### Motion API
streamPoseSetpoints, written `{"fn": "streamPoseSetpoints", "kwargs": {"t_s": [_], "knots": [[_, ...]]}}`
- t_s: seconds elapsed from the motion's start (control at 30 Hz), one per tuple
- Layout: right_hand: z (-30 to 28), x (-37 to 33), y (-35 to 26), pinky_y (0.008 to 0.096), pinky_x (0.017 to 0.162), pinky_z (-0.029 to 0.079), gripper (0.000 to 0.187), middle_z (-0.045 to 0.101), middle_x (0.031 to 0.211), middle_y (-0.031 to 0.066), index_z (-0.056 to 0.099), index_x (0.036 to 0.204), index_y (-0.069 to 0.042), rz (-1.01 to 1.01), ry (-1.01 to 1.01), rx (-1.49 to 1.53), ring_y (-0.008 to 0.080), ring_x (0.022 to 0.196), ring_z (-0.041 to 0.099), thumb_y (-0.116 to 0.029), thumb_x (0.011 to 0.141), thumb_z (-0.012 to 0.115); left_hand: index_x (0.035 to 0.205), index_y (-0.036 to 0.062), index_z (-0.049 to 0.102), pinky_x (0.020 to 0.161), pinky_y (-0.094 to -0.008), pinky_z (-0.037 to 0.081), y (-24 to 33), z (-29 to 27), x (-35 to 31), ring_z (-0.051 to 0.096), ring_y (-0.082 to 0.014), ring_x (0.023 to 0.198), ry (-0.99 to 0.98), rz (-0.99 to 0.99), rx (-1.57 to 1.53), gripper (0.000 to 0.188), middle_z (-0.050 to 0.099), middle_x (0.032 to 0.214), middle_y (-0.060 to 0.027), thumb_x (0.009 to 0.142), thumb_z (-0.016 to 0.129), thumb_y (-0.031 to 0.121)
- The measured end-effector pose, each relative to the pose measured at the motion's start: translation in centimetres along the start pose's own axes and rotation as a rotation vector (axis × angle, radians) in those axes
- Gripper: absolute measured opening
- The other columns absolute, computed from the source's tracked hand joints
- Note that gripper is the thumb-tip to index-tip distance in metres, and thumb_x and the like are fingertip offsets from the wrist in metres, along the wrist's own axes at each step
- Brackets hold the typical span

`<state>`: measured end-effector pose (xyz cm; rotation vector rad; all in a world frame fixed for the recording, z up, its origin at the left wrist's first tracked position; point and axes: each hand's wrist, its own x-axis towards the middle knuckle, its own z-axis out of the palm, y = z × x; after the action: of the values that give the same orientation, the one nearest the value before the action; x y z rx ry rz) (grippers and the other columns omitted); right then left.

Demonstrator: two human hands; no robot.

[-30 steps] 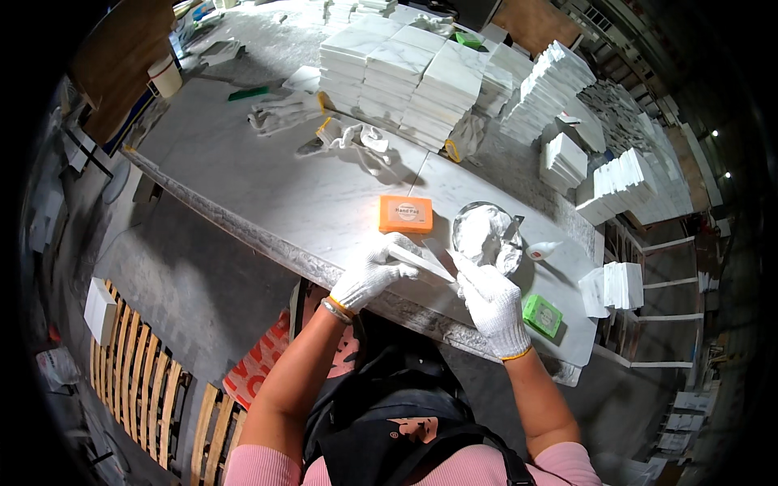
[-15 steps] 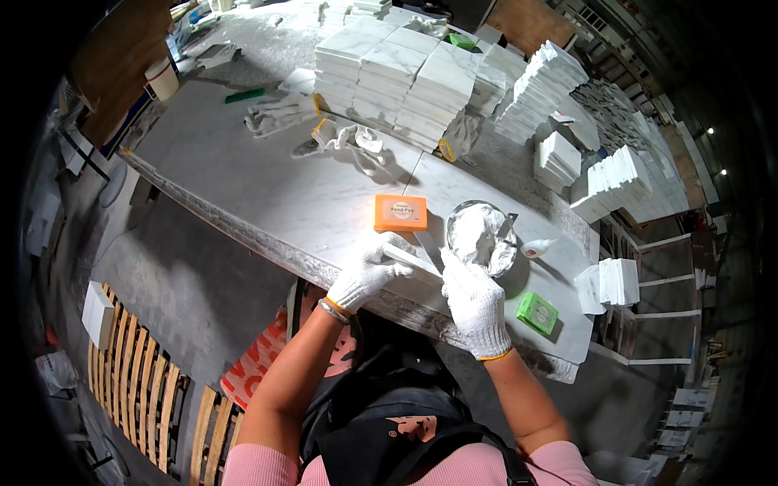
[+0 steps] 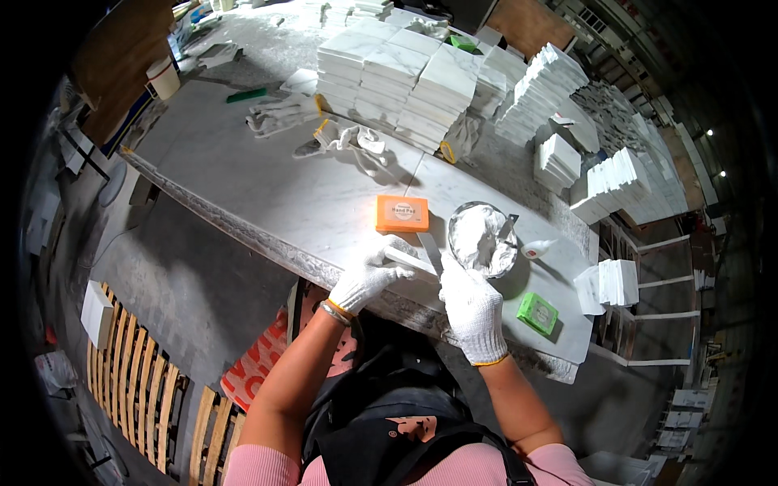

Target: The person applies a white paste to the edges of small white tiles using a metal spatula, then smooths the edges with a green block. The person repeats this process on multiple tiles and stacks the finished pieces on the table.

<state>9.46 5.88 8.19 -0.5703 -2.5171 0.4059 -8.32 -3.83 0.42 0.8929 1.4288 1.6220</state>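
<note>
My left hand (image 3: 369,271), in a white knit glove, grips a thin white tile (image 3: 409,261) by its left end. My right hand (image 3: 472,309), gloved likewise, is closed at the tile's other end around a thin grey blade like a putty knife (image 3: 429,250), which points up and away; its handle is hidden in the fingers. Just beyond the right hand stands a round metal bowl (image 3: 450,235) of white paste (image 3: 483,235), with a flat metal tool (image 3: 508,225) stuck in it. An orange hand pad (image 3: 402,214) lies beyond the left hand.
The marble worktop (image 3: 267,202) has a rough front edge. A green pad (image 3: 537,313) and a small white bottle (image 3: 538,249) lie to the right. Loose gloves (image 3: 352,139) and tall tile stacks (image 3: 389,77) stand farther back. A slatted wooden pallet (image 3: 138,381) is on the floor at left.
My right hand has shifted very slightly toward me and left, with the blade tilting a little. The left hand and the tile stay almost where they were.
</note>
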Motion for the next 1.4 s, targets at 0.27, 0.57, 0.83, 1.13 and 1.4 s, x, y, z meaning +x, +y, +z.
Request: {"fn": "streamPoseSetpoints", "kwargs": {"t_s": [0.27,0.57,0.83,1.13,1.4], "knots": [[-0.8,-1.1,-0.1,0.0336,0.061,0.054,0.029,0.067,0.081,0.0137,0.071,0.116,0.0,0.241,0.003,0.256,0.0241,0.069,0.068,-0.004,0.088,0.068,0.101,0.002,0.071,0.083,-0.0268,0.052,-0.1,0.0,-0.2,0.064,-0.0119,0.093,0.002,0.012,-0.06,0.028,0.069,0.099,-0.0029,0.075,0.076,-0.006],[0.0,-0.3,-1.3,0.0354,0.059,0.052,0.034,0.064,0.075,0.0113,0.071,0.119,-0.004,0.089,0.01,0.083,0.0235,0.064,0.063,-0.007,0.086,0.068,0.103,0.0011,0.069,0.083,-0.0264,0.053,0.3,0.3,-0.5,0.064,-0.0114,0.092,0.021,-0.036,-0.054,0.029,0.069,0.099,-0.0023,0.076,0.076,-0.006],[0.5,-0.5,-2.5,0.0376,0.059,0.053,0.032,0.063,0.075,0.0136,0.069,0.121,-0.007,0.044,0.001,-0.008,0.0272,0.065,0.065,-0.011,0.089,0.066,0.104,0.002,0.066,0.08,-0.0238,0.052,0.2,0.4,-0.7,0.062,-0.0073,0.089,0.019,0.024,0.001,0.028,0.068,0.096,-0.0004,0.079,0.072,-0.008],[0.9,-1.2,-1.5,0.035,0.057,0.052,0.032,0.064,0.073,0.0104,0.069,0.121,-0.005,0.162,0.024,0.161,0.0224,0.062,0.066,-0.009,0.089,0.067,0.107,0.0008,0.068,0.085,-0.026,0.052,-0.4,0.2,-0.9,0.064,-0.0116,0.095,0.019,0.043,0.009,0.034,0.068,0.103,-0.0053,0.075,0.066,-0.01],[1.3,-1.4,-5.1,0.0308,0.067,0.055,0.045,0.068,0.086,0.0145,0.065,0.131,-0.008,0.087,-0.123,0.518,0.0183,0.074,0.068,-0.003,0.086,0.07,0.106,0.0015,0.067,0.077,-0.0259,0.054,-5.7,-0.7,0.2,0.064,-0.0106,0.089,-0.153,-0.105,-0.687,0.021,0.069,0.101,-0.0049,0.084,0.069,-0.001]]}}
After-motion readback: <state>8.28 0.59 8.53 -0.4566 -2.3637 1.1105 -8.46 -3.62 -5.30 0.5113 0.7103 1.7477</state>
